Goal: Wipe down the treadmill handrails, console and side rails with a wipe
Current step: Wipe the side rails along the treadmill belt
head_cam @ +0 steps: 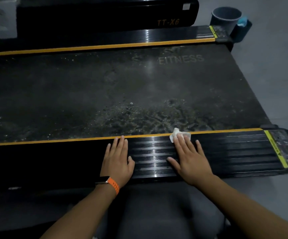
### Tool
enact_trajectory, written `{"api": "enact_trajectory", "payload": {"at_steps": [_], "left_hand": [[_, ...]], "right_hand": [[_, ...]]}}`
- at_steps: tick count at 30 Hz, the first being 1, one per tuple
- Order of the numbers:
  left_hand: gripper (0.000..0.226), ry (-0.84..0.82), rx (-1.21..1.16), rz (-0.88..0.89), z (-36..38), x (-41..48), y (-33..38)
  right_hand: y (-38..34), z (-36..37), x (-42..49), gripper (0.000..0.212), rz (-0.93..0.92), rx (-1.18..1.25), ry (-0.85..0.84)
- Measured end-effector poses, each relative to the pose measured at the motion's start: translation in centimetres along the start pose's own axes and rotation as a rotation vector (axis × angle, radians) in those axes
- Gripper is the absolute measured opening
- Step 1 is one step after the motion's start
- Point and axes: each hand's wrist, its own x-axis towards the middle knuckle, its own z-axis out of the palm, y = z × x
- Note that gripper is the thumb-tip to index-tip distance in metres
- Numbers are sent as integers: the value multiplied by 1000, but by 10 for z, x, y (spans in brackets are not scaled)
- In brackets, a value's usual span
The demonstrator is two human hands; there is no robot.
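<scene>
The white wipe (179, 135) lies crumpled on the near side rail (226, 149) of the treadmill, at the rail's inner edge, where an orange stripe (53, 140) runs beside the belt (122, 94). From my seat the rail reads as black, ribbed and glossy, with streaks of light across its grooves and a yellow band near its end on the right. The belt beyond it is dull and heavily speckled with pale grime, with the faint word FITNESS printed on it. The far side rail (105, 38) has the same orange edge, and behind it sits a black cover (105, 14) marked TT-X6. A dark bucket (226, 18) stands on the grey floor (277, 75) past the treadmill's far corner, something blue just beside it. The light is dim. My right hand (189, 156) lies flat, fingers straight and spread, the fingertips pressing the wipe onto the rail. My left hand (118, 157), with an orange-strapped watch (108, 182) at the wrist, rests flat on the same rail, fingers straight, holding nothing, well clear of the wipe.
</scene>
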Motion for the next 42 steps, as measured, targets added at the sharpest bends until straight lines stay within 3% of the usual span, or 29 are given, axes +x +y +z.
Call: {"api": "enact_trajectory", "payload": {"at_steps": [7, 10, 15, 18, 23, 26, 31, 35, 42], "left_hand": [[71, 31, -40, -3, 0, -2, 0], [71, 30, -46, -4, -1, -1, 0], [72, 17, -78, -16, -4, 0, 1], [75, 23, -83, -10, -3, 0, 0], [74, 39, -77, -11, -4, -1, 1], [74, 34, -68, -5, -3, 0, 1], [74, 35, -80, -11, -3, 0, 2], [73, 36, -81, -13, -2, 0, 1], [72, 44, -64, -19, -3, -1, 3]], "right_hand": [[-77, 11, 2, 94, -214, -42, -103], [-70, 11, 3, 89, -242, -99, -96], [-15, 8, -20, 95, -87, -61, -15], [-25, 12, -26, 102, 3, -5, -9], [-93, 33, -18, 94, -173, -25, 0], [-87, 38, -16, 87, -238, -79, 22], [-10, 34, -43, 86, -98, -111, 80], [-24, 36, -48, 90, 4, -96, 96], [-85, 56, -34, 83, -250, -104, 143]]}}
